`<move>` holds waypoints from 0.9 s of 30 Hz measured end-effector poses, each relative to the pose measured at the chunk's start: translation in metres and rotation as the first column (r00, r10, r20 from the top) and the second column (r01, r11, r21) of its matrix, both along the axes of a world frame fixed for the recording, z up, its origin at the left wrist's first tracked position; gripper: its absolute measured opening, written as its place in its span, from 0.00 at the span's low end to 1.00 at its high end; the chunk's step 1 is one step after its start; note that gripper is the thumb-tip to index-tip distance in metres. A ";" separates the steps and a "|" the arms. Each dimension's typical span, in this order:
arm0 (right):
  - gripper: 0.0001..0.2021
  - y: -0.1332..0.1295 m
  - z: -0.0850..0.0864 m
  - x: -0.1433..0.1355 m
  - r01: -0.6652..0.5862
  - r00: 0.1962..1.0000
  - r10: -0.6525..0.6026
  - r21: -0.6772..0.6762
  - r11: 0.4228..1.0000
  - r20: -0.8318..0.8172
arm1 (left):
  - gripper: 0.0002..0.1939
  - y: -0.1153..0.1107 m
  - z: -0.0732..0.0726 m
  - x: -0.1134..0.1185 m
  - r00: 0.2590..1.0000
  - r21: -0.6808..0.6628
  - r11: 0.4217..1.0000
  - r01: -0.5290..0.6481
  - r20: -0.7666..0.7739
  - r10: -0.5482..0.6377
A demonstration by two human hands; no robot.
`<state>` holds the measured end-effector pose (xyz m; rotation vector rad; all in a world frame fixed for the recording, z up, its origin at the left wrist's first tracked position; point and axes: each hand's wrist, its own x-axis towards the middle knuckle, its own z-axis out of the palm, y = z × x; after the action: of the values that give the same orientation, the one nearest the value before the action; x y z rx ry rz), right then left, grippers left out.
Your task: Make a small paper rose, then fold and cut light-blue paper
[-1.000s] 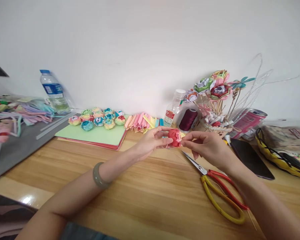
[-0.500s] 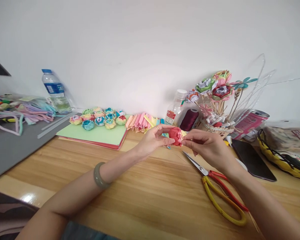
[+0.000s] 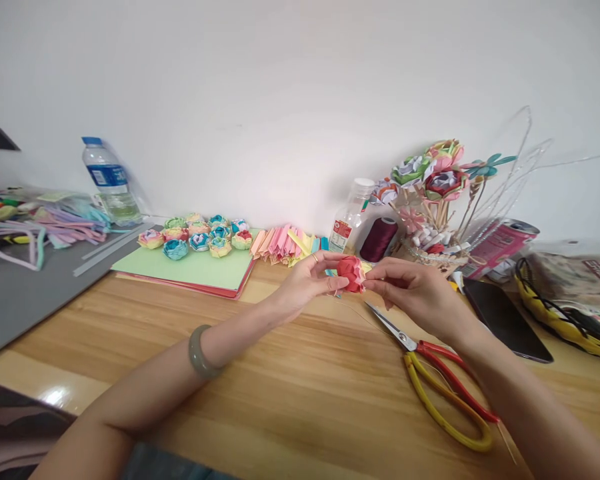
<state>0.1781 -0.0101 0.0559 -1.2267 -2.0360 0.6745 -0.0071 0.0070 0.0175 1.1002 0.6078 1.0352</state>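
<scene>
Between my two hands, above the table, is a red paper flower (image 3: 350, 272) with pale pink and yellow at its right edge. My left hand (image 3: 314, 280) grips it from the left, thumb in front and fingers behind. From the right, my right hand (image 3: 411, 288) pinches the flower's petal edge between thumb and forefinger. Scissors (image 3: 411, 345) with one yellow and one red handle lie below my right hand, blades slightly apart. Thin thread (image 3: 353, 308) runs across the wood near the blades.
Several finished paper flowers (image 3: 199, 241) sit on green paper (image 3: 180, 270). Folded paper strips (image 3: 283, 244), a clear bottle (image 3: 349, 217) and a maroon thread spool (image 3: 379, 240) stand behind my hands. At the right are a phone (image 3: 507, 321) and a pink can (image 3: 501, 248); a water bottle (image 3: 111, 183) stands left.
The red flower has turned slightly between my fingers, showing more pink at its right edge. Both hands keep nearly the same place.
</scene>
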 end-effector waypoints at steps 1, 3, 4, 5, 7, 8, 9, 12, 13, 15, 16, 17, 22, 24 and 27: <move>0.13 0.000 0.000 0.000 -0.001 1.000 0.001 0.013 1.000 0.003 | 0.23 0.000 0.000 0.000 1.000 -0.004 1.000 -0.001 0.007 0.001; 0.11 -0.001 -0.001 -0.001 0.032 0.999 -0.032 0.032 0.999 0.023 | 0.23 -0.001 -0.001 0.001 1.000 -0.014 1.000 -0.001 0.024 0.002; 0.09 -0.001 -0.003 -0.002 0.059 0.998 -0.060 0.043 0.997 0.032 | 0.22 -0.001 -0.002 0.001 0.999 -0.019 1.000 -0.001 0.032 0.002; 0.08 -0.001 -0.005 -0.003 0.086 0.996 -0.088 0.056 0.995 0.035 | 0.22 -0.001 -0.002 0.002 0.999 -0.024 1.000 -0.002 0.038 0.003; 0.06 -0.001 -0.008 -0.006 0.120 0.992 -0.122 0.078 0.990 0.029 | 0.22 -0.002 -0.003 0.002 0.999 -0.033 0.999 -0.005 0.044 0.006; 0.06 -0.001 -0.009 -0.007 0.126 0.991 -0.129 0.091 0.988 0.025 | 0.21 -0.002 -0.003 0.002 0.999 -0.038 0.999 -0.007 0.047 0.009; 0.06 -0.001 -0.010 -0.007 0.128 0.991 -0.131 0.106 0.986 0.025 | 0.21 -0.002 -0.003 0.002 0.999 -0.043 0.999 -0.009 0.053 0.011; 0.05 -0.001 -0.007 -0.007 0.126 0.987 -0.142 0.196 0.972 0.069 | 0.19 -0.002 -0.002 0.002 0.997 -0.052 0.999 -0.013 0.080 0.017; 0.05 -0.001 -0.006 -0.006 0.126 0.985 -0.151 0.237 0.963 0.088 | 0.19 -0.003 -0.002 0.003 0.996 -0.052 0.999 -0.016 0.089 0.020; 0.04 -0.002 -0.004 -0.006 0.110 0.980 -0.156 0.309 0.945 0.127 | 0.18 -0.004 -0.003 0.004 0.993 -0.058 0.998 -0.021 0.112 0.027; 0.03 -0.003 -0.004 -0.006 0.099 0.977 -0.157 0.342 0.935 0.146 | 0.18 -0.004 -0.004 0.004 0.991 -0.068 0.997 -0.022 0.127 0.031; 0.03 -0.003 -0.004 -0.006 0.086 0.973 -0.159 0.374 0.923 0.168 | 0.18 -0.004 -0.005 0.005 0.989 -0.083 0.996 -0.023 0.145 0.035; 0.07 -0.006 -0.013 -0.007 0.062 0.928 -0.269 0.607 0.793 0.256 | 0.18 -0.005 -0.012 0.009 0.973 -0.168 0.985 -0.044 0.216 0.080; 0.08 -0.007 -0.017 -0.009 0.047 0.899 -0.345 0.723 0.690 0.271 | 0.18 -0.005 -0.014 0.010 0.968 -0.199 0.978 -0.055 0.228 0.100; 0.05 -0.008 -0.021 -0.011 -0.028 0.848 -0.443 0.859 0.511 0.292 | 0.17 -0.006 -0.015 0.011 0.959 -0.235 0.970 -0.056 0.257 0.118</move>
<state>0.1675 -0.0178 0.0345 -1.0255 -2.0693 -0.8169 0.0037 0.0014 0.0028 0.7228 0.5424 1.1393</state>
